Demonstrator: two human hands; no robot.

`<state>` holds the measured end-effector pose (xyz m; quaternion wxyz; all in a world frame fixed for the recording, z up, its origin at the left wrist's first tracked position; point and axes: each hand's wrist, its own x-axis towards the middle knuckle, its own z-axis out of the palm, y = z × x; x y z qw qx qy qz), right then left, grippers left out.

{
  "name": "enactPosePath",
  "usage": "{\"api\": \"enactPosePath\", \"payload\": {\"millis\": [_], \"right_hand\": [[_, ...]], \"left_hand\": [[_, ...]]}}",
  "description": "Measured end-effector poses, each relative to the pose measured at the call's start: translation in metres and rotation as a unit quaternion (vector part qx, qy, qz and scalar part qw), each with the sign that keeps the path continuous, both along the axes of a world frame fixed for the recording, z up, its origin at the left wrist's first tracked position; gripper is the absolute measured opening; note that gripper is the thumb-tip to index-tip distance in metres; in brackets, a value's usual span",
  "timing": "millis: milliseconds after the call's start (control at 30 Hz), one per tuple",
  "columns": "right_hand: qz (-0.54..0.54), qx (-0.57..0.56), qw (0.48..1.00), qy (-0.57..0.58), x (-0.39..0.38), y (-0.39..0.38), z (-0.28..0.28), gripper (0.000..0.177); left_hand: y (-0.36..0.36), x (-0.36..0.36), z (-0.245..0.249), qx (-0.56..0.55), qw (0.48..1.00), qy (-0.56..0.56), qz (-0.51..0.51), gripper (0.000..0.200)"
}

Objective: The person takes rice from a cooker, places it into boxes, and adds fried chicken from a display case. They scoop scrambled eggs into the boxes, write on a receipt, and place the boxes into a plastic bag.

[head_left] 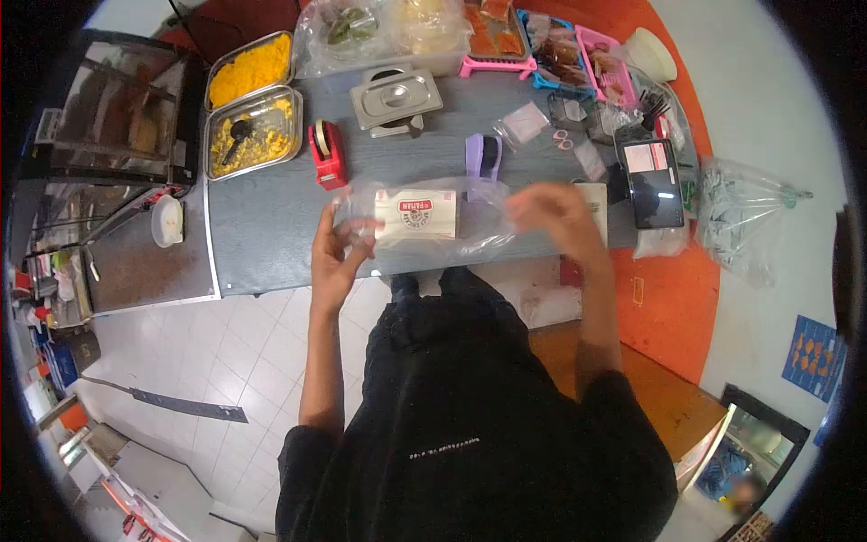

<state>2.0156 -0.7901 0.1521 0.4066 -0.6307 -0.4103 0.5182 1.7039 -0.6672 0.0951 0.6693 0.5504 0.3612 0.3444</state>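
A white food box point(417, 215) with a red and black printed logo lies inside a clear plastic bag point(483, 226) at the table's near edge. My left hand point(338, 253) is closed on the bag's left end, its thumb and fingers wrapped about the thin film. At the bag's right end, my right hand point(564, 221) has bent fingers against or very near the film. Motion blurs that hand, so its grip cannot be made out. Just beyond the bag stand a purple stapler-like object point(483, 163) and a red tape dispenser point(326, 155).
Steel trays of yellow food point(250, 74) stand at the back left, near a steel lidded container point(396, 98). Pink scissors point(563, 140) and a tablet point(652, 185) lie to the right. A glass-fronted cabinet point(117, 117) is at far left. A plastic bag point(745, 221) hangs at right.
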Motion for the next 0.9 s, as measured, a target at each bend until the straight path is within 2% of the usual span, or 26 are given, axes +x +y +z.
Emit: {"api": "enactPosePath", "payload": {"millis": [33, 67, 100, 133, 167, 200, 267, 400, 467, 533, 567, 633, 667, 733, 800, 867, 900], "right_hand": [[-0.134, -0.038, 0.989, -0.055, 0.026, -0.013, -0.007, 0.040], [-0.271, -0.076, 0.953, -0.112, 0.057, -0.030, -0.024, 0.051], [-0.283, -0.082, 0.948, -0.120, 0.098, -0.066, -0.083, 0.051], [-0.259, -0.130, 0.882, -0.373, 0.138, -0.102, -0.140, 0.068], [-0.211, -0.173, 0.754, -0.598, 0.164, -0.125, -0.199, 0.085], [-0.213, -0.175, 0.747, -0.605, 0.173, -0.139, -0.227, 0.085], [-0.263, -0.086, 0.831, -0.483, 0.170, -0.148, -0.253, 0.115], [-0.255, -0.096, 0.827, -0.491, 0.167, -0.141, -0.235, 0.116], [-0.240, -0.132, 0.938, -0.214, 0.174, -0.134, -0.207, 0.106], [-0.334, -0.041, 0.919, -0.204, 0.150, -0.132, -0.180, 0.083], [-0.325, -0.038, 0.924, -0.201, 0.134, -0.122, -0.148, 0.083], [-0.323, 0.161, 0.926, -0.112, 0.092, -0.095, -0.077, 0.066], [-0.322, 0.160, 0.927, -0.108, 0.081, -0.086, -0.065, 0.066], [-0.192, 0.159, 0.966, 0.062, 0.059, -0.073, -0.047, 0.063], [-0.080, 0.126, 0.988, -0.029, 0.011, -0.045, -0.022, 0.068], [0.001, 0.254, 0.962, -0.098, -0.039, -0.004, -0.025, 0.072], [0.031, 0.217, 0.972, -0.082, -0.061, 0.013, -0.030, 0.080]], "left_hand": [[-0.002, -0.005, -0.001, -0.003, 1.000, -0.003, -0.003, 0.060], [-0.002, -0.012, -0.002, -0.009, 1.000, 0.010, -0.014, 0.060], [-0.003, -0.013, -0.004, -0.015, 0.999, 0.021, -0.029, 0.060], [-0.003, -0.009, 0.008, -0.034, 0.999, 0.007, -0.036, 0.056], [-0.002, -0.004, 0.012, -0.040, 0.998, 0.000, -0.046, 0.056], [0.001, 0.001, 0.014, -0.024, 0.999, -0.024, -0.037, 0.053], [0.006, 0.006, 0.012, 0.010, 0.999, -0.028, -0.040, 0.050], [0.010, 0.017, 0.018, -0.007, 0.999, -0.027, -0.023, 0.052], [0.011, 0.018, 0.020, 0.006, 0.999, -0.031, -0.011, 0.055], [0.011, 0.018, 0.020, 0.016, 1.000, -0.022, 0.004, 0.057], [0.012, 0.017, 0.019, 0.017, 1.000, -0.021, 0.010, 0.060], [0.014, 0.011, 0.018, 0.007, 1.000, -0.015, 0.002, 0.061], [0.015, 0.011, 0.017, 0.004, 1.000, -0.020, -0.002, 0.060], [0.015, 0.012, 0.019, -0.004, 1.000, -0.029, -0.006, 0.060], [0.017, 0.010, 0.018, 0.001, 0.999, -0.032, -0.015, 0.060], [0.017, 0.008, 0.016, 0.005, 0.999, -0.036, -0.021, 0.060], [0.016, 0.007, 0.015, -0.012, 0.998, -0.062, -0.014, 0.058]]}}
